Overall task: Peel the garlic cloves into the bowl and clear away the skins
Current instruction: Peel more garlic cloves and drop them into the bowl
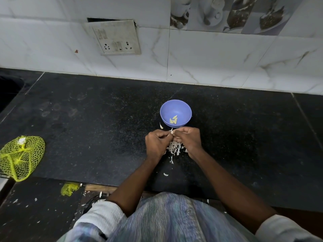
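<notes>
A small pale garlic clove (172,132) sits pinched between left hand (156,144) and right hand (188,139), just below the round blue plastic bowl (181,106) at frame centre (seemingly so peeled cloves drop in), above papery white skins (174,147).

Garlic clove (172,132) mostly behind fingers (167,135)

The bowl (175,113) stands on the tabletop (97,119) toward the wall, with a few peeled cloves (173,119) lying in it. Just before the bowl the two hands meet, left hand (156,144) beside right hand (188,139), pinching what seems to be a garlic clove (171,132) between them. Under and behind the hands lies a heap of skins (173,148). Far to the left, near the tabletop's edge, sits a net bag (20,157). A switch plate (116,38) hangs on the wall behind.
</notes>
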